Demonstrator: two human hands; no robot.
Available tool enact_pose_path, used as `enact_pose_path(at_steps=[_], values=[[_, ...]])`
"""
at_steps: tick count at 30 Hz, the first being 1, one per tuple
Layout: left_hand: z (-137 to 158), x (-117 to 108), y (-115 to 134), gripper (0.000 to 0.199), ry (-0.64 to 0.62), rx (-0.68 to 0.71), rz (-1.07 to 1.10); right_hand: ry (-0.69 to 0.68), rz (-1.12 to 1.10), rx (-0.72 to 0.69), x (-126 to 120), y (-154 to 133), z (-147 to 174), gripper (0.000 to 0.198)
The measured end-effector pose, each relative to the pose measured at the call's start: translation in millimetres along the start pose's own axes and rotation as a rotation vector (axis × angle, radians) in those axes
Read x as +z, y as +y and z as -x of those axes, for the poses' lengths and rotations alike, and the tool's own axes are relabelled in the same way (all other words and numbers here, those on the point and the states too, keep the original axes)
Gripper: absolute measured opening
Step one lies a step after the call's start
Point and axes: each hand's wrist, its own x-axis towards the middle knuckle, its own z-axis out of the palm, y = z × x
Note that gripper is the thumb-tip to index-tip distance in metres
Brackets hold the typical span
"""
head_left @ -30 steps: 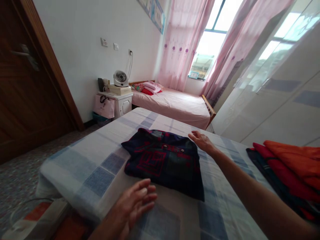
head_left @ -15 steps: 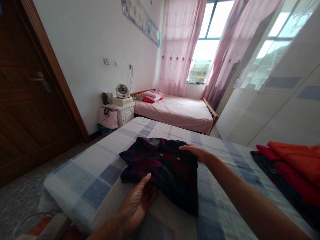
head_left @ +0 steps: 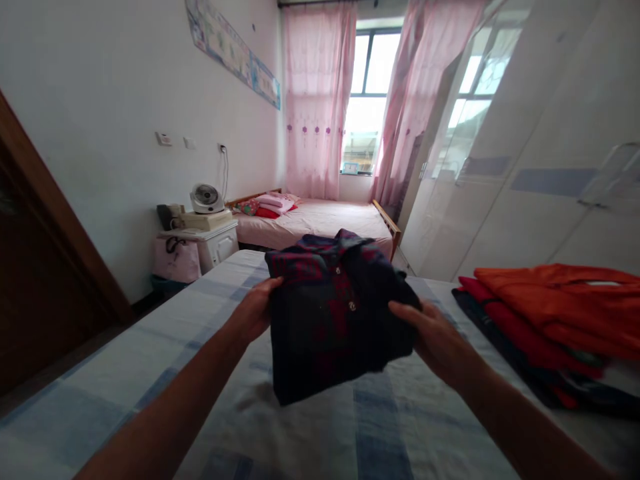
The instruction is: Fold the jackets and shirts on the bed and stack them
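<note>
A folded dark plaid shirt [head_left: 335,320], navy with red patches and a row of buttons, is held up over the bed [head_left: 210,373]. Its collar faces away from me and its lower edge hangs tilted. My left hand [head_left: 259,310] grips the left side, thumb on top and fingers hidden beneath. On the opposite side my right hand [head_left: 433,333] pinches the edge, the thumb lying over the cloth. To the right of that hand lies a stack of folded clothes, with an orange garment [head_left: 565,300] on top and a red one [head_left: 525,333] beneath.
A second bed [head_left: 330,217] with a pink sheet stands beyond, pillows at its left end. Left of it, a white nightstand [head_left: 223,243] carries a small fan [head_left: 207,197]. A glossy wardrobe [head_left: 520,220] lines the right side, and a brown door [head_left: 40,253] is at left.
The shirt has been lifted off the bed and turned, so its collar now faces away. My left hand moved to its left side, my right hand to its right side. The view swung right.
</note>
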Motion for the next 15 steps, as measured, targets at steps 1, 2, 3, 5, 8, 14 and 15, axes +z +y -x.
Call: enact_pose_path(at_steps=[1, 2, 3, 5, 8, 14, 15], values=[[-0.8, -2.9, -12.7, 0.018, -0.011, -0.032, -0.063, -0.041, 0.066, 0.055, -5.0, 13.5, 13.6, 0.043], [-0.5, -6.3, -25.9, 0.018, -0.009, -0.055, -0.136, -0.08, 0.142, 0.109, -10.7, 28.0, 25.9, 0.046], [1.0, -9.8, -38.5, 0.019, 0.004, -0.063, -0.213, -0.111, 0.216, 0.154, -17.1, 42.1, 36.3, 0.048], [6.4, -15.0, -58.5, 0.026, 0.054, -0.026, -0.351, -0.137, 0.329, 0.217, -31.5, 64.7, 50.1, 0.051], [21.1, -13.2, -72.5, 0.033, 0.075, 0.151, -0.519, -0.063, 0.386, 0.284, -51.8, 77.9, 53.7, 0.053], [65.2, 17.7, -80.8, 0.035, -0.236, 0.649, -1.161, 0.055, 0.405, 0.277, -68.0, 78.3, 31.1, 0.036], [70.8, 23.3, -82.2, 0.034, -0.288, 0.665, -1.195, 0.083, 0.428, 0.261, -70.0, 81.1, 25.5, 0.034]])
